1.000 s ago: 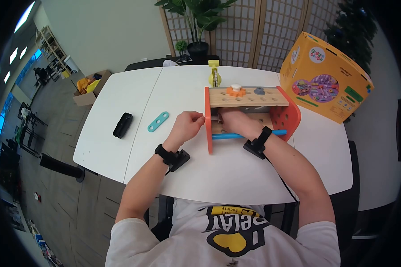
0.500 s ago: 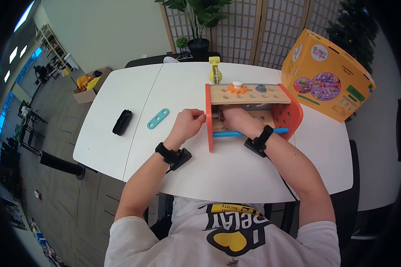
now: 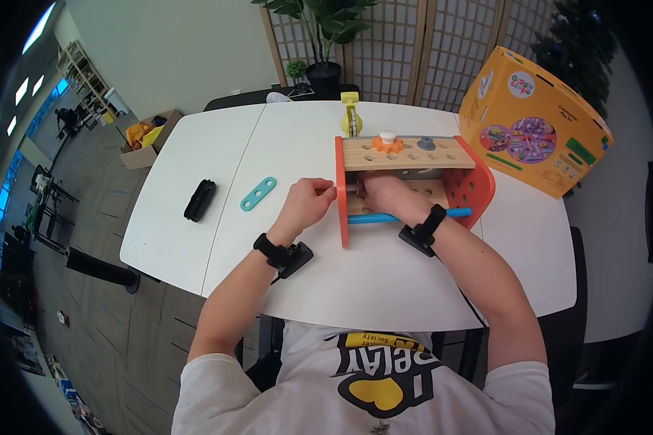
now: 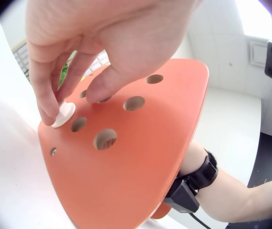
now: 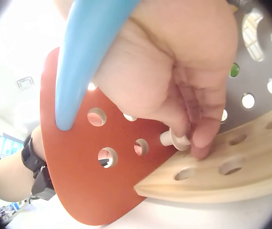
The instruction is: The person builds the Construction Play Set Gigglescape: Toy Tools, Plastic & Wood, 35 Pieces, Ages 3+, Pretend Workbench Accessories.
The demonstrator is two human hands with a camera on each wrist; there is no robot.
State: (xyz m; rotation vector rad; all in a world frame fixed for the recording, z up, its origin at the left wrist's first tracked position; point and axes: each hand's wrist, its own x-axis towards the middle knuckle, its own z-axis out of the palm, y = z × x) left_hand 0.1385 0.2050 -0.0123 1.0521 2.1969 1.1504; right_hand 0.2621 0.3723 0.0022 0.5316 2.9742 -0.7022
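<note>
At the toy workbench's red-orange left side panel [image 3: 342,217], the left hand [image 3: 303,206] is outside and the right hand [image 3: 390,199] inside. Fingers of the left hand [image 4: 112,43] pinch a white round bolt head [image 4: 64,115] against the panel's outer face, its thumb resting near another hole. Inside, the right hand [image 5: 174,71] pinches a pale ringed piece [image 5: 180,142] at the end of a whitish shaft [image 5: 166,139] by the panel. The fingers partly hide that piece. A wooden shelf [image 5: 207,183] lies just below the right fingertips.
A blue rod [image 3: 374,218] crosses the bench's front below the right hand. On its top sit an orange gear [image 3: 387,146] and a grey knob [image 3: 426,144]. Leftward lie a teal strip [image 3: 258,194] and black tray [image 3: 200,201]; behind are a yellow toy [image 3: 351,123] and orange box [image 3: 533,123].
The head view has shifted slightly. Both hands keep their places on either side of the panel, with the same grips.
</note>
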